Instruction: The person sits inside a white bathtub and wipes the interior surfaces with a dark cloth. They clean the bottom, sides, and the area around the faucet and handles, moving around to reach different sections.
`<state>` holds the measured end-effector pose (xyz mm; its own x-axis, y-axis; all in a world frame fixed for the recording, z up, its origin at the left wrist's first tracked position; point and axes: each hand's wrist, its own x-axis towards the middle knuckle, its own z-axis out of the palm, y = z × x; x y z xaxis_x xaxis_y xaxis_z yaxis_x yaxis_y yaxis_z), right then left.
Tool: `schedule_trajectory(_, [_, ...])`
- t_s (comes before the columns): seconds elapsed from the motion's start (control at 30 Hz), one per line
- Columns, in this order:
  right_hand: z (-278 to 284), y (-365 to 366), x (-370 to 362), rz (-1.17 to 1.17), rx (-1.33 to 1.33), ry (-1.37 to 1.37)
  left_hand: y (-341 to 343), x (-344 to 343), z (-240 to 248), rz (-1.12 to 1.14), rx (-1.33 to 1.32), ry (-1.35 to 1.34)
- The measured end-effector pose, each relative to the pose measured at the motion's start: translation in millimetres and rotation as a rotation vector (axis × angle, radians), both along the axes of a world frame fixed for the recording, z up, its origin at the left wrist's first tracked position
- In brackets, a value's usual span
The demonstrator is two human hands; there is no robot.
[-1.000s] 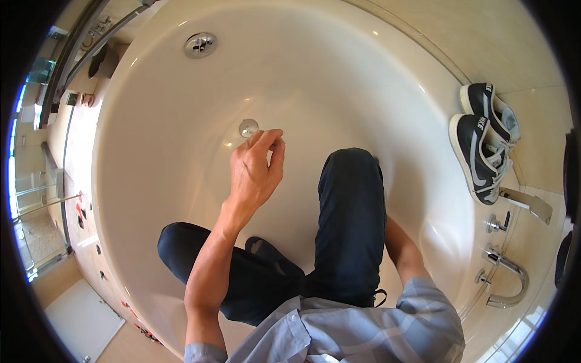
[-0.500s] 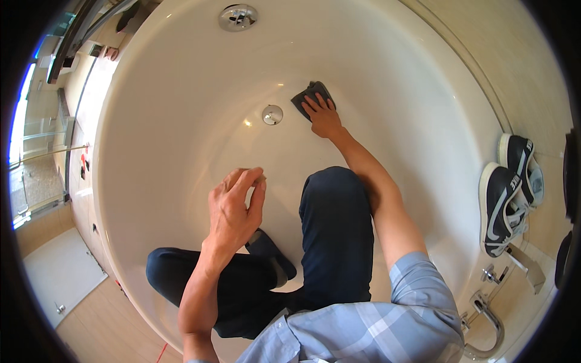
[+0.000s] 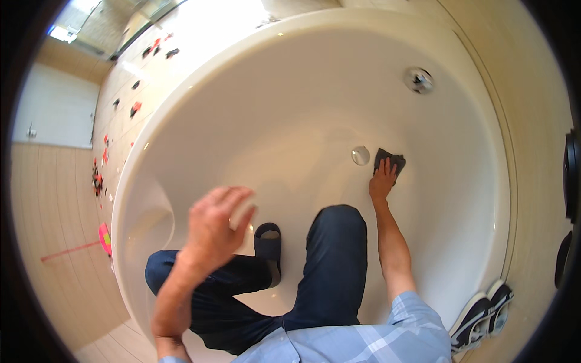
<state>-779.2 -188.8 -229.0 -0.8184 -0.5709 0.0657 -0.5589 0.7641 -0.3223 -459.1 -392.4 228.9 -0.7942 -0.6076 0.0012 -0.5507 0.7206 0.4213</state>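
Observation:
I am squatting inside a white bathtub point(image 3: 290, 78). My right hand point(image 3: 382, 181) presses a dark grey cloth point(image 3: 389, 163) onto the tub's bottom, its fingers spread over it. The cloth lies just right of the round chrome drain cover point(image 3: 361, 155) and looks folded or bunched. My left hand point(image 3: 215, 227) hovers over my left leg, slightly blurred. It holds nothing, with the fingers a little bent and the thumb apart. Below it a dark slipper point(image 3: 267, 245) is on my foot.
A chrome overflow fitting point(image 3: 419, 80) sits in the far right tub wall. Black-and-white sneakers point(image 3: 478, 317) rest by the right rim. Outside on the left are red and black scraps point(image 3: 134, 109), a pink object point(image 3: 105, 239) and a white panel point(image 3: 57, 109).
The view has turned left, so the drain and overflow now appear farther right. My left hand's thumb and fingers have parted. My right hand still has the cloth beside the drain.

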Motion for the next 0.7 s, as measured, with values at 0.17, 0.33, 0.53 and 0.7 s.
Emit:
schedule_trajectory(0.17, [-7,-82,7,0.312,-0.172,0.064,-103,84,-16,0.485,-0.084,0.169])
schedule_trajectory(0.33, [32,-102,57,0.475,-0.295,-0.185,-143,133,-18,0.404,-0.575,0.019])
schedule_trajectory(0.53, [211,-172,26,0.283,-0.779,-0.372,-207,181,-60,0.577,-0.617,-0.097])
schedule_trajectory(0.7, [359,-224,-56,0.288,-0.99,0.37,-227,123,-78,0.544,-0.681,-0.02])
